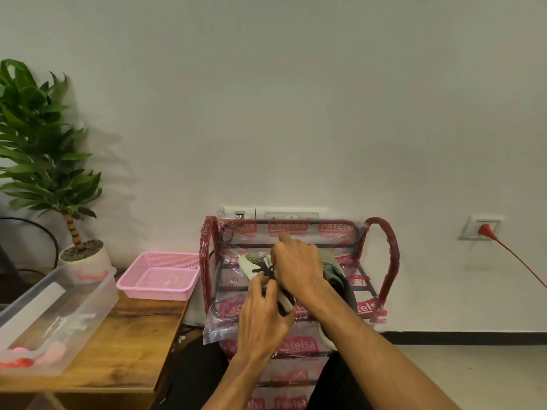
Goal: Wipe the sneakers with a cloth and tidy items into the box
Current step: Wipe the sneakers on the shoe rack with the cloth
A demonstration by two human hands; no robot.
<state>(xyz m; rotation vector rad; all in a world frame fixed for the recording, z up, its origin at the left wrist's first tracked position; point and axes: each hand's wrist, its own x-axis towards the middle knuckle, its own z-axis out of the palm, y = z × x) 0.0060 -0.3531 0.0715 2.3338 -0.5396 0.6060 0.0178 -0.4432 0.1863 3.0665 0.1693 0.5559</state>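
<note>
Sneaker [254,261]: grey-green fabric upper, pale smooth sole, black laces. It is held tilted in front of a rack [390,261] wrapped in clear, red-printed film. The left hand [263,316] grips the sole edge from below, fingers curled. The right hand [299,269] clasps the upper, forefinger extended. A clear plastic box [97,300] and a pink mesh basket [157,292] stand on the wooden table [133,344] at left.

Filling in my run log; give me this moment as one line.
stage: sneaker held up | left hand: grips sneaker | right hand: holds its laced top | behind: shoe rack | box: on table
</note>
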